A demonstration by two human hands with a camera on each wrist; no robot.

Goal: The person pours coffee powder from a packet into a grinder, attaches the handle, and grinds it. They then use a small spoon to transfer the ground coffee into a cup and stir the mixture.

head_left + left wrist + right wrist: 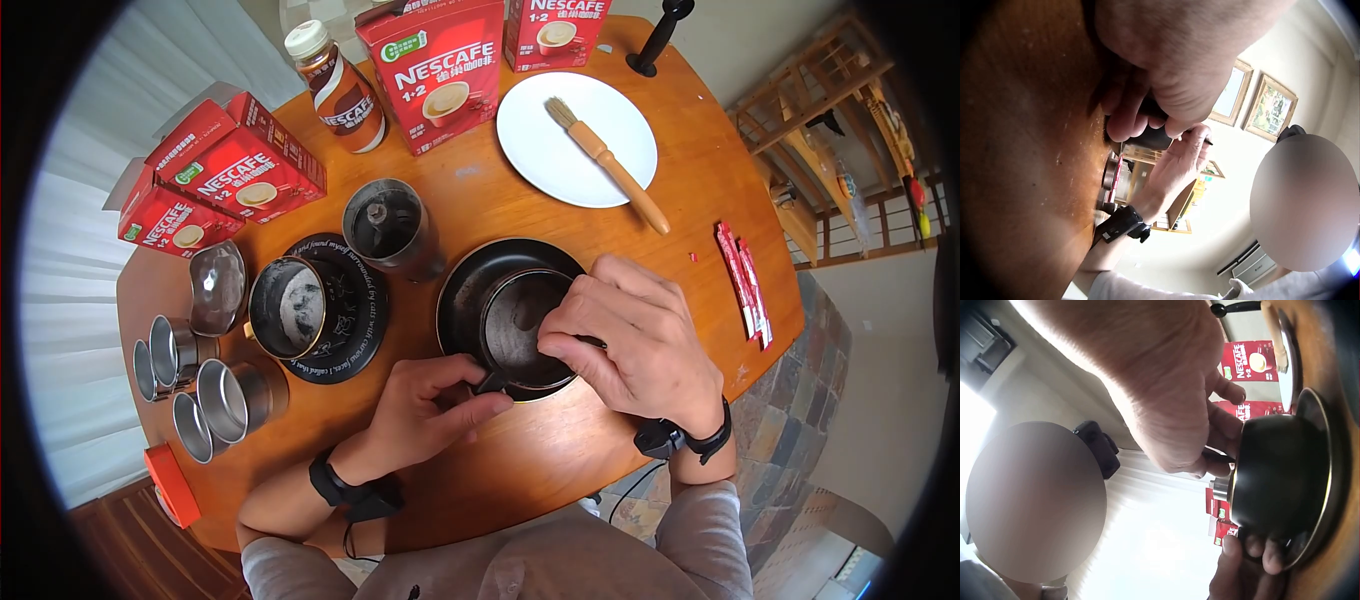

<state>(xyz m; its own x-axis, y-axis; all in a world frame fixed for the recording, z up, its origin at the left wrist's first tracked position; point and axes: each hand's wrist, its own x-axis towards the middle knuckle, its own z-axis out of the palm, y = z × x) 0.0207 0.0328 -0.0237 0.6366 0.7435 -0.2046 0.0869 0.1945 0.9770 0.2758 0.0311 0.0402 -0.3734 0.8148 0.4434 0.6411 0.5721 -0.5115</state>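
Observation:
A black cup with a gold rim stands on a black saucer near the table's front. Its inside shows a grey, powdery-looking layer in the head view. My left hand pinches the cup's handle between thumb and fingers. Over the cup's right rim, my right hand holds a thin dark utensil with curled fingers. The utensil's lower end is hidden, and I cannot tell its kind.
Left of the cup stand a dark canister, a second cup on a lettered saucer, and several metal cups. Behind are Nescafe boxes, a bottle and a brush on a white plate. Red sachets lie right.

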